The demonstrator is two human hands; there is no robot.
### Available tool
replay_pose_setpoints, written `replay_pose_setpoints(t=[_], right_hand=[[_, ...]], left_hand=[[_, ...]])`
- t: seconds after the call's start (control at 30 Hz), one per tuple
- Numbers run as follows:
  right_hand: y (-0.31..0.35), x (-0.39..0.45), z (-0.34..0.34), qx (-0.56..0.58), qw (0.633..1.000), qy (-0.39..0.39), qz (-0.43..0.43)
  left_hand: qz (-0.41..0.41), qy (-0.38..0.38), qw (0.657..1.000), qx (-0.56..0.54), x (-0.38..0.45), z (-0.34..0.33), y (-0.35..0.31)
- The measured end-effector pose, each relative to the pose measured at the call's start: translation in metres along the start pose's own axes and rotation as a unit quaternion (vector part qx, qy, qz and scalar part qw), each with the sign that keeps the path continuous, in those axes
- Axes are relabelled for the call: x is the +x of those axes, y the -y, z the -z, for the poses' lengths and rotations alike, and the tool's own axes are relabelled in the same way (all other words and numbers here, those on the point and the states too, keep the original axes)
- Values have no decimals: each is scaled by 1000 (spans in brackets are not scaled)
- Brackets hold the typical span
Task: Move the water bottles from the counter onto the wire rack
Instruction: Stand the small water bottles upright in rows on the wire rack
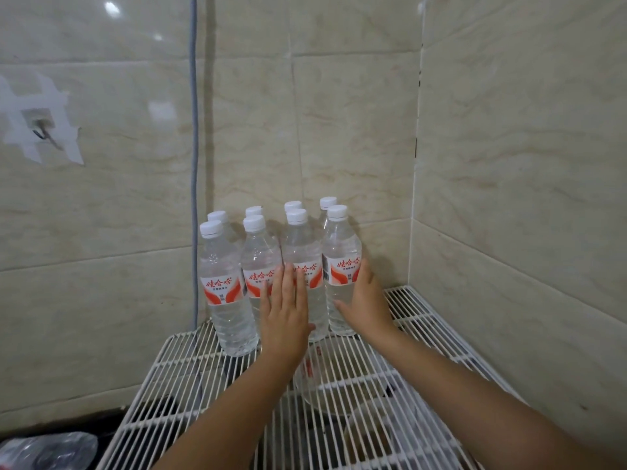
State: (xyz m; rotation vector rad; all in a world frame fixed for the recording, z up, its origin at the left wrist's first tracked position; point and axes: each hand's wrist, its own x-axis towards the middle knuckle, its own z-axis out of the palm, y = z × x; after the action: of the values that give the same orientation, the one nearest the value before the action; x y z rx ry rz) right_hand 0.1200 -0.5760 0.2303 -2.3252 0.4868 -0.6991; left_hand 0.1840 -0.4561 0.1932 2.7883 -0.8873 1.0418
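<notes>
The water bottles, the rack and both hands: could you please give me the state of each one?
Water bottles: eight, upright, capped, in two rows on the rack.
Wire rack: level, bearing the bottles at its back corner.
Left hand: fingers straight, flat against the front-row bottles.
Right hand: fingers straight, against the rightmost front bottle.
</notes>
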Motion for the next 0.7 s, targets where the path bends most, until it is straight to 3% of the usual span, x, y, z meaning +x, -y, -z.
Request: replay_pose_setpoints(t=[0.17, 0.37, 0.5, 0.57, 0.7], right_hand=[[3, -11, -7, -24, 999, -48, 3], [4, -16, -10, -45, 998, -53, 0], [6, -22, -8, -93, 995, -43, -8], [8, -28, -8, -137, 988, -75, 1], [22, -41, -14, -181, 976, -92, 84]], left_hand=[[-25, -42, 998, -30, 3, -7, 2], [-35, -26, 999, -30, -1, -9, 3], [8, 25, 999, -18, -8, -1, 2], [23, 55, 998, 0, -14, 18, 3], [90, 129, 987, -13, -34, 51, 29]])
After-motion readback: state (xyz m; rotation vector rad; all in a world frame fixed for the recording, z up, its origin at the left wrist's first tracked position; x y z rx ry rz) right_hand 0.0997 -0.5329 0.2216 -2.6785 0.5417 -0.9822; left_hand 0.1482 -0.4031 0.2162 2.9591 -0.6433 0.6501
